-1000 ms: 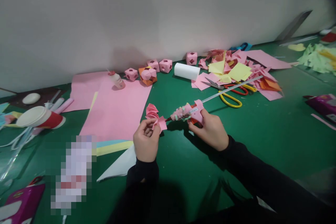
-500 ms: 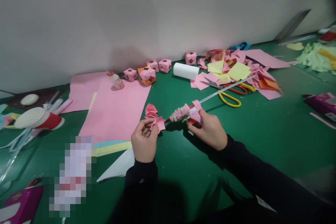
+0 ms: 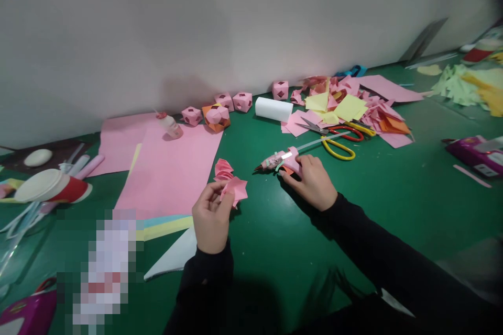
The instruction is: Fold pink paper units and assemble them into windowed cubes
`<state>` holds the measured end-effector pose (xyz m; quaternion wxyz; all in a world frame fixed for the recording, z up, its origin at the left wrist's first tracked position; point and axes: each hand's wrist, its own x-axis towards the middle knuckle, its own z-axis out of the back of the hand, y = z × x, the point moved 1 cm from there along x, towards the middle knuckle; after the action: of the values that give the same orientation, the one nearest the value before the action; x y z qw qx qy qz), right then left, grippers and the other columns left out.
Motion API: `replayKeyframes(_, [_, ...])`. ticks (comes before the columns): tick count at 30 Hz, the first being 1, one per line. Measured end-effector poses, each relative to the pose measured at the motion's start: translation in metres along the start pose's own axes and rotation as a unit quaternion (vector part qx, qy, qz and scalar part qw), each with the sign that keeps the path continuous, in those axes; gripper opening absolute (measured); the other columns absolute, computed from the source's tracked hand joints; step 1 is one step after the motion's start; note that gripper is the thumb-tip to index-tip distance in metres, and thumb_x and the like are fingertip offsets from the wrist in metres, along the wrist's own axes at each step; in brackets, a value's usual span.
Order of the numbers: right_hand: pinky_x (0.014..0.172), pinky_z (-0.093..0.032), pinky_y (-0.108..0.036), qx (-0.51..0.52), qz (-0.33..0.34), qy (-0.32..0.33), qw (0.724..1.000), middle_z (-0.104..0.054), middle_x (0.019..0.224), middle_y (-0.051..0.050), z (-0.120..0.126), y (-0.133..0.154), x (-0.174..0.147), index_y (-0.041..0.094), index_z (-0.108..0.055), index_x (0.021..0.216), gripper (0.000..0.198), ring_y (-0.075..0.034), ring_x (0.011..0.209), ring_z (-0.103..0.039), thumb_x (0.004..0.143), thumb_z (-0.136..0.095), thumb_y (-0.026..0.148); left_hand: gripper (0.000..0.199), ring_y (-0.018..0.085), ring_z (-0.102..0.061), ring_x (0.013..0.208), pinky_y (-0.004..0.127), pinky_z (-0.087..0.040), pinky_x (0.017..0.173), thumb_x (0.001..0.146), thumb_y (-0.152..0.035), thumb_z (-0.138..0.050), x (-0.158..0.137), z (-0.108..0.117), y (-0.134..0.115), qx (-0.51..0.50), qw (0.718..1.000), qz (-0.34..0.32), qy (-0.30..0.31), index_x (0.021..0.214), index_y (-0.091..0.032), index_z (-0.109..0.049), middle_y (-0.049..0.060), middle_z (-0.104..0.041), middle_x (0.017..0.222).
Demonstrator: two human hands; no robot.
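Observation:
Between the thumb and fingers of my left hand (image 3: pixel 211 215) is a folded pink paper piece (image 3: pixel 234 189), its pointed flaps facing right. Just behind it shows another pink folded paper part (image 3: pixel 223 169); whether the two are joined, I cannot tell. My right hand (image 3: pixel 314 182) is wrapped round the handle of a pink hot glue gun (image 3: pixel 288 159). Its dark nozzle points left, a short gap away from the paper piece. A clear glue stick (image 3: pixel 318 142) sticks out of the gun's back end. The gun is low over the green table (image 3: pixel 271 241).
Scissors (image 3: pixel 338 147) and a pile of pink and yellow paper (image 3: pixel 351 107) lie beyond my right hand. Several folded pink paper balls (image 3: pixel 242 102) and a white roll (image 3: pixel 274 109) line the wall. Large pink sheets (image 3: pixel 173 178), a small bottle (image 3: pixel 170 124) and a tipped paper cup (image 3: pixel 73 190) are leftward.
The glue gun has drawn back from the pink paper, so its nozzle is apart from it. My left hand has turned the paper piece, showing more of its flaps. The view shifted slightly.

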<state>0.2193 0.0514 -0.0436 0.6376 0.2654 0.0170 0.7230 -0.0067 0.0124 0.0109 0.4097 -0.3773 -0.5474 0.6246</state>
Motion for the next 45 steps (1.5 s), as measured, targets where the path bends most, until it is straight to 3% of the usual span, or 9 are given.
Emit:
replayKeyframes(6, [0.066,-0.036,-0.035,-0.051,-0.059,-0.04,0.996,-0.061,0.081,-0.011,0.011,-0.007,0.005,0.016,-0.059,0.084,0.056,-0.027,0.079,-0.053,0.086,-0.053,0.071,0.018,0.013,-0.063,0.066,0.023,-0.051,0.06,0.074,-0.031,-0.072,-0.004,0.0,0.001,-0.018,0.996,-0.044,0.071,0.084,-0.017,-0.069,0.002,-0.073,0.078])
replayKeyframes(10, [0.065,-0.042,-0.031,0.167,-0.023,-0.08,0.982,-0.063,0.075,-0.006,0.029,0.01,0.006,0.018,-0.06,0.08,0.033,-0.019,0.068,-0.055,0.093,-0.061,0.048,0.018,0.016,-0.07,0.081,0.024,-0.054,0.071,0.079,-0.032,-0.072,-0.006,-0.002,0.002,-0.033,0.99,-0.045,0.127,0.088,-0.017,-0.071,0.005,-0.076,0.086])
replayKeyframes(13, [0.063,-0.045,-0.029,0.29,0.04,-0.023,0.956,-0.068,0.074,-0.004,0.036,0.029,0.002,0.019,-0.069,0.08,0.02,-0.015,0.064,-0.057,0.093,-0.064,0.034,0.017,0.016,-0.071,0.082,0.024,-0.054,0.072,0.08,-0.033,-0.072,-0.008,-0.004,0.004,-0.039,0.985,-0.035,0.163,0.089,-0.018,-0.071,0.005,-0.077,0.086])
replayKeyframes(16, [0.066,-0.049,-0.028,0.402,0.022,0.068,0.913,-0.074,0.078,-0.003,0.036,0.041,-0.004,0.022,-0.077,0.086,0.014,-0.015,0.067,-0.062,0.088,-0.071,0.033,0.016,0.016,-0.071,0.083,0.024,-0.054,0.074,0.081,-0.032,-0.072,-0.009,-0.006,0.005,-0.04,0.981,-0.025,0.188,0.09,-0.018,-0.071,0.004,-0.077,0.088])
replayKeyframes(20, [0.066,-0.054,-0.028,0.546,-0.089,0.206,0.807,-0.078,0.081,-0.004,0.031,0.046,-0.007,0.022,-0.08,0.087,0.021,-0.015,0.07,-0.068,0.08,-0.077,0.041,0.015,0.016,-0.071,0.083,0.025,-0.055,0.076,0.08,-0.03,-0.072,-0.01,-0.008,0.005,-0.046,0.977,-0.025,0.205,0.09,-0.018,-0.071,0.004,-0.076,0.089])
replayKeyframes(24, [0.066,-0.053,-0.027,0.596,-0.131,0.239,0.755,-0.078,0.078,-0.004,0.03,0.047,-0.007,0.021,-0.081,0.085,0.023,-0.013,0.067,-0.066,0.075,-0.081,0.042,0.014,0.014,-0.07,0.08,0.023,-0.055,0.073,0.081,-0.03,-0.072,-0.011,-0.008,0.003,-0.046,0.974,-0.018,0.22,0.09,-0.019,-0.071,0.003,-0.075,0.088])
replayKeyframes(29, [0.059,-0.048,-0.024,0.611,-0.155,0.268,0.728,-0.076,0.073,-0.003,0.028,0.045,-0.008,0.021,-0.082,0.084,0.023,-0.011,0.062,-0.061,0.073,-0.083,0.041,0.013,0.013,-0.069,0.076,0.023,-0.055,0.072,0.081,-0.031,-0.072,-0.011,-0.008,0.0,-0.039,0.972,-0.015,0.231,0.087,-0.019,-0.071,0.003,-0.075,0.084])
replayKeyframes(34, [0.069,-0.053,-0.026,0.632,-0.158,0.272,0.708,-0.078,0.079,-0.003,0.028,0.045,-0.007,0.021,-0.081,0.078,0.021,-0.012,0.069,-0.067,0.068,-0.087,0.038,0.014,0.014,-0.069,0.074,0.023,-0.055,0.069,0.08,-0.03,-0.072,-0.012,-0.007,-0.002,-0.03,0.972,-0.008,0.234,0.086,-0.018,-0.071,0.003,-0.075,0.082])
replayKeyframes(45, [0.071,-0.057,-0.029,0.599,-0.144,0.278,0.738,-0.078,0.075,-0.003,0.032,0.046,-0.006,0.021,-0.08,0.079,0.024,-0.016,0.071,-0.071,0.065,-0.088,0.039,0.011,0.013,-0.069,0.068,0.022,-0.056,0.064,0.079,-0.027,-0.069,-0.014,-0.009,-0.003,-0.006,0.971,-0.014,0.238,0.086,-0.018,-0.07,0.002,-0.075,0.08])
